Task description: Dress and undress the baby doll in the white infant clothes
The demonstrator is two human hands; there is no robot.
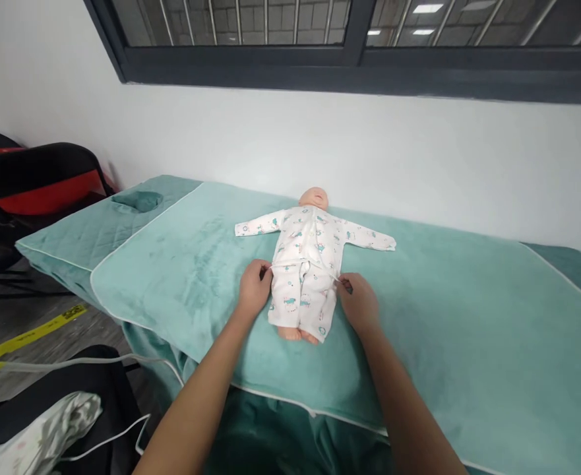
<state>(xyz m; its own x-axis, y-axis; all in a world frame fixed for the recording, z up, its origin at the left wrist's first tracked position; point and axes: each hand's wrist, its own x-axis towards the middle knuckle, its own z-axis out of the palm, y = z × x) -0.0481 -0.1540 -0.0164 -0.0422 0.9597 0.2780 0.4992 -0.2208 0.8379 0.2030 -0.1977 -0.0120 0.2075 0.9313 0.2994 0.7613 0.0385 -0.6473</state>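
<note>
A baby doll [314,198] lies on its back on a teal blanket [181,264], arms spread, dressed in a white patterned top [310,241] and matching trousers [303,300]. Its bare feet stick out at the near end. My left hand [254,287] is closed in a pinch on the trousers' waistband at the doll's left-hand side. My right hand [358,305] is pinched on the waistband at the other side. Both forearms reach in from the bottom of the view.
The blanket covers a padded table along a white wall under a dark-framed window [359,46]. A black and red chair [37,185] stands at the left. A black bag with patterned cloth [47,429] and a white cable lie on the floor at lower left.
</note>
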